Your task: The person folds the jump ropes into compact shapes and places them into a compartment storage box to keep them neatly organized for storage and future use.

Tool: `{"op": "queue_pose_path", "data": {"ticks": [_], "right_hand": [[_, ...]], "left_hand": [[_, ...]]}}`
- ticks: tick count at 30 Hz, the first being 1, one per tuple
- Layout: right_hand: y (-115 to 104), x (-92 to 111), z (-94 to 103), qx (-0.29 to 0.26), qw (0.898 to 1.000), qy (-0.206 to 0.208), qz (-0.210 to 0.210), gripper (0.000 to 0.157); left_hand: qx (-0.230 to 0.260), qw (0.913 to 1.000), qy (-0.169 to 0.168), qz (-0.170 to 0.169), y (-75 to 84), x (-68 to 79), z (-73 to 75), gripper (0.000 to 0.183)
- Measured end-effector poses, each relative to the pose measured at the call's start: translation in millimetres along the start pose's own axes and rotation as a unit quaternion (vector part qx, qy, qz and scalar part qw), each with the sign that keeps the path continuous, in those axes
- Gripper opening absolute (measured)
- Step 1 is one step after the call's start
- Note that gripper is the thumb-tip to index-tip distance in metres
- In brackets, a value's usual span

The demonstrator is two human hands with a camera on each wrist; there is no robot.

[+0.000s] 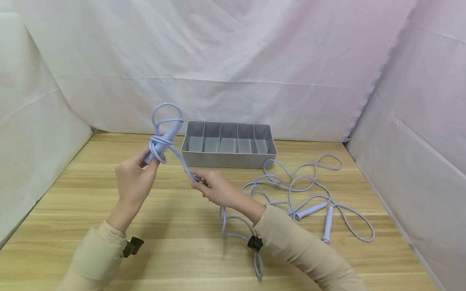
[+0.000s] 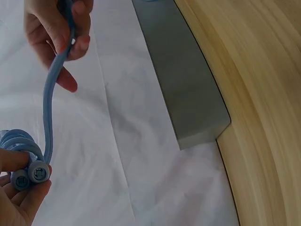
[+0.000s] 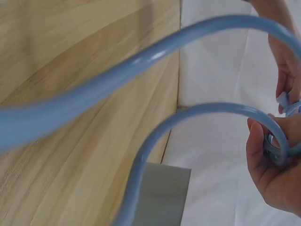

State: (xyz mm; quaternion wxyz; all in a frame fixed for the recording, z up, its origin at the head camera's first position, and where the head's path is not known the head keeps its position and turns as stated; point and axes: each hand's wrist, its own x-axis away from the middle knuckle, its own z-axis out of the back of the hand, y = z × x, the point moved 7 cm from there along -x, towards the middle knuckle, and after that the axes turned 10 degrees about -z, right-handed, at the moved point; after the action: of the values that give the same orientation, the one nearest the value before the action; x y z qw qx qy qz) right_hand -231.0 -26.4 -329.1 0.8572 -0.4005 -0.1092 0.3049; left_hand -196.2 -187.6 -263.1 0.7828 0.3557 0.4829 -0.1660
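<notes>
Raised at left in the head view, my left hand [image 1: 134, 178] grips the paired light-blue handles [image 1: 171, 132] of a jump rope. Cord is wound around these handles, and a loop stands above them. The left wrist view shows the two round handle ends [image 2: 38, 172] side by side in the fingers. From there a doubled stretch of cord [image 2: 49, 103] runs to my right hand [image 1: 220, 190], which holds it with curled fingers. Below the right forearm more of the cord [image 1: 235, 235] hangs, partly hidden by the sleeve. Close to the right wrist camera, loops of cord [image 3: 155, 52] cross the view.
A grey box [image 1: 228, 159] with several compartments stands at the back of the wooden table [image 1: 183, 255]. Another light-blue jump rope lies loosely tangled at right, with two handles [image 1: 328, 223] on the table. White cloth [image 1: 236, 55] hangs behind and along both sides.
</notes>
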Motion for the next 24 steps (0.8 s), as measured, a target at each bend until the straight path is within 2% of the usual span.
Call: {"op": "queue_pose_path", "data": {"ticks": [6,11,16,20,22,24], "right_hand": [[-6,9,-0.1,-0.017,1.000,0.014,-0.016,0.037],[-6,18,4.1,-0.067,0.996,0.033,-0.052,0.036],[-1,25,12.0,-0.139,0.986,0.053,-0.073,0.036],[2,29,17.1,-0.199,0.974,0.071,-0.081,0.036],[2,30,16.8,-0.212,0.972,0.069,-0.080,0.035],[-2,32,15.6,-0.205,0.974,0.060,-0.077,0.033]], "left_hand": [[-0.038,0.9992,0.012,0.009,-6.9,-2.4,9.6,0.018],[-0.051,0.9984,0.017,0.019,-13.2,-0.4,13.8,0.017],[-0.064,0.9971,0.020,0.034,-19.7,0.4,17.3,0.016],[-0.084,0.9952,0.023,0.046,-24.3,0.3,20.1,0.013],[-0.073,0.9954,0.022,0.058,-26.3,0.5,20.4,0.012],[-0.039,0.9959,0.020,0.079,-28.3,1.3,19.6,0.013]]}}
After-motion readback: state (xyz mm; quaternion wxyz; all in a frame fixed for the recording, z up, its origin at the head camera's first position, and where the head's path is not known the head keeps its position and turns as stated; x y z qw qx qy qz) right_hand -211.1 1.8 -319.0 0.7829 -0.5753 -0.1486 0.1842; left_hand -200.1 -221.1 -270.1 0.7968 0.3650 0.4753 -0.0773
